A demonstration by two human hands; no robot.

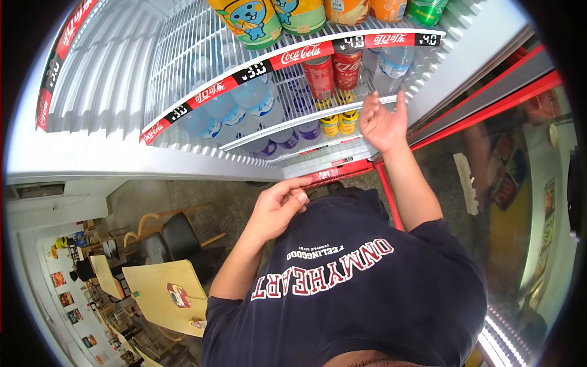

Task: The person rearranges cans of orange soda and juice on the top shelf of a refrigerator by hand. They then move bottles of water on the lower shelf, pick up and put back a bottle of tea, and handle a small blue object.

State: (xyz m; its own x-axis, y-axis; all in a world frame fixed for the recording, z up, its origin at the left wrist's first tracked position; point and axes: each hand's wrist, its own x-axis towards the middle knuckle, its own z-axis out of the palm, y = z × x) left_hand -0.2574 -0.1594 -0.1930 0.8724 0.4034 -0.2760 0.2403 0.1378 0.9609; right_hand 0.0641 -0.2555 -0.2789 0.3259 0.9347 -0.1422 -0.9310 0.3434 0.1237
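Note:
My right hand [384, 122] is raised to the front of a fridge shelf, palm up. Its fingers are apart and nothing lies in it. Just beyond the fingertips stands a clear bottle with a pale blue label [393, 64], at the right end of its row. Two red cans [347, 70] are to the left of that bottle. Low in front of my waist, my left hand [278, 208] has its fingers curled in, with nothing visible in them. It is nearest to the fridge's red lower edge [333, 174].
Clear bottles with blue labels [229, 110] and small yellow cans [339, 124] fill lower shelves. Yellow-green bottles [251, 21] stand on the upper shelf. A red-edged glass door [489, 116] is open on the right. Behind at left are a table [165, 293] and black chairs [183, 235].

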